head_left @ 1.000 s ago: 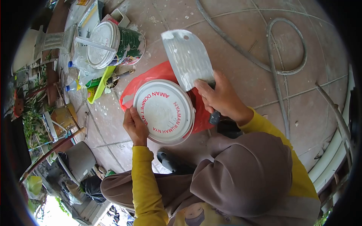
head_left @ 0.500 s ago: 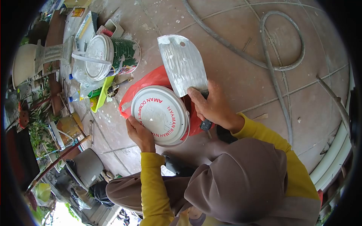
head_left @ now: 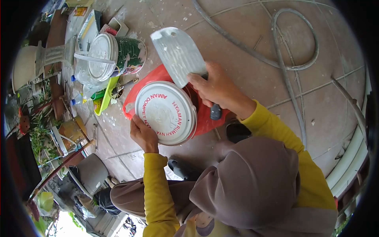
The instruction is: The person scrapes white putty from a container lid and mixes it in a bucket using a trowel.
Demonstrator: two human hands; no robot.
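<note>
A broad metal scraper [head_left: 178, 55] with a black handle is held up in my right hand [head_left: 217, 87], its whitish-smeared blade above the far edge of a white round lid [head_left: 164, 112]. The lid has red lettering and lies on a bucket; red plastic [head_left: 211, 122] surrounds the bucket. My left hand [head_left: 143, 133] grips the lid's rim at the near left, thumb on top and the other fingers partly hidden below.
A green bucket [head_left: 128, 53] with a white lid stands at the upper left, beside a yellow-green tray [head_left: 106, 98]. A grey hose [head_left: 290, 85] loops over the tiled floor at right. Plants [head_left: 37, 138] and a grey tub [head_left: 91, 173] are at left.
My right hand and the scraper have shifted up and left in view. The lid, with my left hand on it, appears slightly higher.
</note>
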